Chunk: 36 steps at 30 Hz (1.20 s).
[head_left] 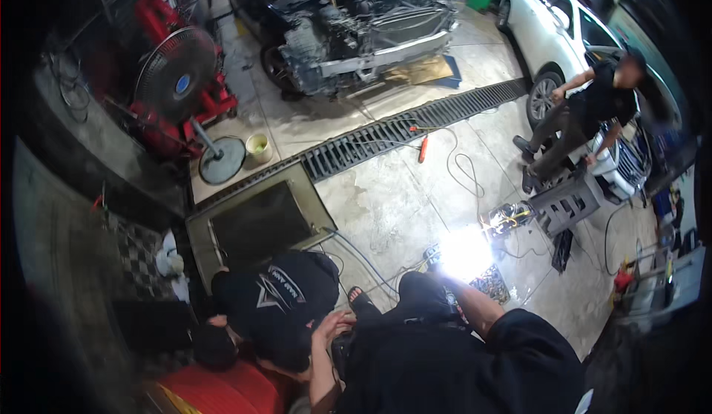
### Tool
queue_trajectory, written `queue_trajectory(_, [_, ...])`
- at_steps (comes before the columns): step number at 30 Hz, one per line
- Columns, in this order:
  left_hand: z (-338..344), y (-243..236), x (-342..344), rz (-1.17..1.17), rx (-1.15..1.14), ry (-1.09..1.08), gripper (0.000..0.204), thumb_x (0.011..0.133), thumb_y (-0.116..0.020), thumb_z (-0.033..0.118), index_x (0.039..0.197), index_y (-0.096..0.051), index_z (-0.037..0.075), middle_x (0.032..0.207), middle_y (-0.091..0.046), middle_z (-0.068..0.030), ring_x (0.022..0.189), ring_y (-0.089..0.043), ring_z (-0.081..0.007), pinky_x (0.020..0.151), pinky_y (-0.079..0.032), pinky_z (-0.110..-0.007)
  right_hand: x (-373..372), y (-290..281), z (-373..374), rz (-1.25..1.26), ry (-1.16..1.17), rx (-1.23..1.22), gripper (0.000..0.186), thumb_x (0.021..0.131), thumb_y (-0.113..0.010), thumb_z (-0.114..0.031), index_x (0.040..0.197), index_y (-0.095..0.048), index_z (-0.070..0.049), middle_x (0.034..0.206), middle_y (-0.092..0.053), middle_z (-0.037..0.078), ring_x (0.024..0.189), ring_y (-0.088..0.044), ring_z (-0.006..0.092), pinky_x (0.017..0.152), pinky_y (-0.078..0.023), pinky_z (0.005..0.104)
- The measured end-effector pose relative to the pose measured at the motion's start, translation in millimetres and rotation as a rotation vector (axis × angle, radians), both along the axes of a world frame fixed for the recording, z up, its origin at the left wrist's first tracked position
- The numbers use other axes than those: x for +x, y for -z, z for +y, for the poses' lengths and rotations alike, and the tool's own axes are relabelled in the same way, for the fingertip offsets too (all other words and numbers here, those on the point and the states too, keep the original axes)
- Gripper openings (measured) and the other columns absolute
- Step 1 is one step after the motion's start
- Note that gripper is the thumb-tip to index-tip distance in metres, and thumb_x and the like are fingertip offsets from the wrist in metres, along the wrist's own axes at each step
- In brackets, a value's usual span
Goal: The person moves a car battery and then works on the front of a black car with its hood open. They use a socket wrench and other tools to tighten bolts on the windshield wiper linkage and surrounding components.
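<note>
My left hand (335, 326) is raised beside my left leg, near a crouching co-worker in a black shirt (274, 299). Its fingers look extended and hold nothing I can make out. My right forearm (476, 304) reaches forward to a glaring white light (466, 254) low over the floor. The glare swallows my right hand, so its fingers and anything in them are hidden. By the light lies a cluster of small, mixed parts (491, 286), partly washed out. A part with yellow wires (508, 219) sits just beyond it.
A floor drain grate (415, 121) crosses ahead. An orange-handled tool (423, 149) and a looping cable (467, 169) lie on the floor. At left stand a large fan (178, 76) and bucket (258, 148); at right, a white car (552, 32) and another person (586, 106).
</note>
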<state>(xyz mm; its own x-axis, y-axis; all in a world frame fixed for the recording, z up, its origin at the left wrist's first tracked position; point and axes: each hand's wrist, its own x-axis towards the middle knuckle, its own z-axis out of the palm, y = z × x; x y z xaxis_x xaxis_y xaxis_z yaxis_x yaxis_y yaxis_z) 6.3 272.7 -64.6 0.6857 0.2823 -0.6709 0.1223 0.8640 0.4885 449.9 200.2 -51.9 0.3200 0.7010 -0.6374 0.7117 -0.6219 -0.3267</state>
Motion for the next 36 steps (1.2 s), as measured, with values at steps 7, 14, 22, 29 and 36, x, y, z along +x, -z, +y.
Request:
queue_trajectory(7, [5.8,-22.6,-12.8,0.009,0.117,-0.052,0.039,0.098,-0.051,0.03,0.112,-0.06,-0.005,0.1,-0.066,-0.0101,0.081,-0.062,-0.0163,0.08,-0.048,-0.029,-6.4,-13.0,41.8,0.01,0.003,-0.12,0.048,0.08,-0.058,-0.041,0.097,-0.068,0.003,0.094,-0.067,0.027,0.092,-0.065,0.0413,0.082,-0.051,0.0471])
queue_trajectory(14, [-54.1,2.2,-2.4,0.016,0.201,-0.234,0.033,0.096,-0.055,0.03,0.095,-0.069,0.001,0.083,-0.068,-0.0048,0.077,-0.063,-0.0133,0.076,-0.048,-0.026,80.8,102.0,-10.4,-0.27,0.017,-0.067,0.07,0.085,-0.046,-0.061,0.105,-0.066,0.004,0.106,-0.066,0.025,0.101,-0.063,0.0385,0.088,-0.048,0.046])
queue_trajectory(22, [-22.6,-23.9,1.8,0.085,0.189,-0.092,0.039,0.096,-0.055,0.038,0.093,-0.07,0.002,0.081,-0.068,-0.0041,0.072,-0.062,-0.0118,0.069,-0.048,-0.025,35.5,34.7,-45.7,0.378,0.531,0.009,0.074,0.087,-0.044,-0.064,0.12,-0.058,0.001,0.116,-0.062,0.023,0.109,-0.059,0.0327,0.091,-0.047,0.0438])
queue_trajectory(29, [20.7,-5.7,69.9,0.268,0.348,0.177,0.037,0.097,-0.055,0.036,0.101,-0.069,0.002,0.087,-0.07,-0.0051,0.078,-0.063,-0.009,0.066,-0.045,-0.021,63.5,73.2,-55.9,1.01,0.929,0.11,0.079,0.088,-0.042,-0.066,0.132,-0.05,-0.001,0.125,-0.059,0.021,0.116,-0.056,0.0276,0.095,-0.045,0.042])
queue_trajectory(36, [120.6,-22.5,151.7,0.533,0.252,0.145,0.028,0.092,-0.062,0.025,0.104,-0.064,0.0,0.087,-0.07,-0.012,0.076,-0.068,-0.0186,0.063,-0.053,-0.025,99.6,84.9,-64.0,0.336,0.669,0.103,0.049,0.097,-0.046,-0.047,0.121,-0.059,-0.007,0.107,-0.068,0.012,0.093,-0.063,0.0231,0.083,-0.05,0.0364])
